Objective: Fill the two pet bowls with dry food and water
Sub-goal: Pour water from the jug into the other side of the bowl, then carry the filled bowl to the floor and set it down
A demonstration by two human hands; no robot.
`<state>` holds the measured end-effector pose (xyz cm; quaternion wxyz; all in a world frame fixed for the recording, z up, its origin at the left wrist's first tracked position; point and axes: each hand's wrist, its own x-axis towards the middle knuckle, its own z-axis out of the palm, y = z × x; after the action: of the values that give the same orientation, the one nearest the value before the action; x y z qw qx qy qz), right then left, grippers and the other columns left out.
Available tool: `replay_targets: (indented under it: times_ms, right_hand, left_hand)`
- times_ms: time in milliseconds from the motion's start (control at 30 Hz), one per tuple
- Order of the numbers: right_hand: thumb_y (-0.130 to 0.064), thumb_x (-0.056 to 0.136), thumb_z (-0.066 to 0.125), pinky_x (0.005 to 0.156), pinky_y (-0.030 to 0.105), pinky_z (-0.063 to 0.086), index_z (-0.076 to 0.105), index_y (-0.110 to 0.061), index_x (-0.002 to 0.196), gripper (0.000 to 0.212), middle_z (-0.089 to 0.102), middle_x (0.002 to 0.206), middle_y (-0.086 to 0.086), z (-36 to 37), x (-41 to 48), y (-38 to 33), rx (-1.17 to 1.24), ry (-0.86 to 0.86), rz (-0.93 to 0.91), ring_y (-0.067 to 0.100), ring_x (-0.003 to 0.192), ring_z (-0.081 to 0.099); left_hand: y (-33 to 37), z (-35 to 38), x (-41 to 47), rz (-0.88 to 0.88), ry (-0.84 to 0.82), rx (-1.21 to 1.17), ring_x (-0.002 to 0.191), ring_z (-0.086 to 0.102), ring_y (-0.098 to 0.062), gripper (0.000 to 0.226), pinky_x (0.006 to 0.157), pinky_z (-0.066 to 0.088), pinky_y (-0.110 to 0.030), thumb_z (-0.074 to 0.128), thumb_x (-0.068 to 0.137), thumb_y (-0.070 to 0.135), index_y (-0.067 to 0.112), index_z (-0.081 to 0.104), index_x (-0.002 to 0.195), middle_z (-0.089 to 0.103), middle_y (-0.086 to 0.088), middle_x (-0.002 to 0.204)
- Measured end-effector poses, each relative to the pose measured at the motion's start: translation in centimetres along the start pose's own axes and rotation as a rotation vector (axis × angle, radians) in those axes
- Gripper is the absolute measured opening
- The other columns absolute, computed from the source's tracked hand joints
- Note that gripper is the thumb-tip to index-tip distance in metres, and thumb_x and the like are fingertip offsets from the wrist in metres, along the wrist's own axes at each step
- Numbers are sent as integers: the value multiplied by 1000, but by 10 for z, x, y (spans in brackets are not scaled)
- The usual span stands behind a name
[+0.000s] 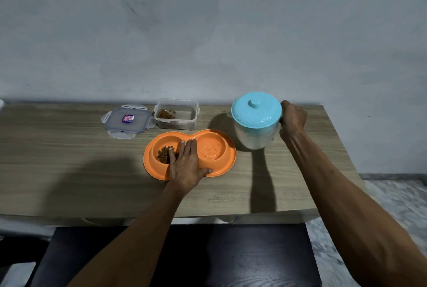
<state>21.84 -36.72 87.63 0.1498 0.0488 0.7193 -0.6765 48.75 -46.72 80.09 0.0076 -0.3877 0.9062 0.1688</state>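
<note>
An orange double pet bowl (pixel 221 166) lies in the middle of the wooden table. Its left well holds brown dry food (pixel 163 155); its right well holds water (pixel 211 149). My left hand (pixel 186 164) rests flat on the ridge between the two wells, fingers spread, thumb on the front rim. A white jug with a blue lid (pixel 255 118) stands upright to the right of the bowl. My right hand (pixel 292 120) is closed around the jug's handle side. Behind the bowl is a clear food container (pixel 176 114) with a little dry food left in it.
The container's clear lid (pixel 128 120) lies flat to its left. The wooden table (pixel 69 159) backs onto a grey wall. A dark chair seat (pixel 231 256) sits under the table's front edge. Marbled floor shows at the right.
</note>
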Motion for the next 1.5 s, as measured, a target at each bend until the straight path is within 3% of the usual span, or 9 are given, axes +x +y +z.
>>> replay_targets:
  times_ms: [600,733,867,967,1033,1100,1233,1367,1500]
  right_hand:
    - [-10,67,62,50,29,33,44,-14,54,23,43,55,-1,19,26,18,123,9,107,15,50,38]
    - [-24,68,66,55,33,38,50,-15,53,23,50,54,-3,18,26,19,90,28,102,18,57,47]
    - [-46,83,52,62,33,46,60,-16,71,33,64,77,2,16,15,26,118,69,132,21,70,59]
    - [-49,83,37,87,44,53,66,-13,100,49,68,109,11,13,-1,41,112,154,172,32,99,63]
    - [-35,95,34,94,41,44,57,-3,124,49,59,130,18,8,-23,49,53,231,201,35,116,56]
    - [-27,100,35,99,42,37,48,4,134,48,49,141,25,6,-43,63,-36,280,235,39,127,48]
    - [-33,95,48,101,43,41,53,1,130,49,53,138,23,17,-78,89,-294,138,221,40,123,52]
    - [-51,85,58,95,42,47,60,-5,121,59,59,128,19,41,-105,100,-569,-73,151,39,116,57]
    - [-58,73,67,95,44,48,59,-8,124,72,56,130,16,59,-125,102,-698,-105,163,39,117,56]
  left_hand:
    - [-2,1,0,-6,-15,28,154,2,-26,105,120,-2,-55,61,83,61,11,5,156,13,-7,165]
    - [-2,0,0,-4,-24,31,154,1,-26,105,120,-1,-56,60,83,61,11,4,156,11,-7,165]
    - [0,-5,-2,-11,-37,-11,154,0,-26,104,119,-1,-56,56,84,65,12,4,157,9,-6,166]
    - [-1,-10,-8,-19,70,-82,153,6,-26,99,119,3,-57,50,85,69,12,12,156,15,-7,164]
    - [-8,-16,-13,-52,156,-128,153,10,-26,92,120,9,-57,45,88,68,11,17,155,19,-8,164]
    - [-19,-21,-16,-148,230,-195,152,16,-26,87,118,15,-56,44,91,64,10,21,154,23,-9,162]
    - [-55,-28,-10,-395,283,-280,141,34,-35,84,107,37,-57,46,88,63,6,29,146,36,-17,152]
    - [-85,-28,0,-563,189,-431,134,41,-40,75,109,38,-50,57,87,54,0,41,137,47,-25,140]
    - [-96,-23,8,-639,132,-460,124,51,-41,70,100,46,-49,66,81,53,0,55,125,57,-24,130]
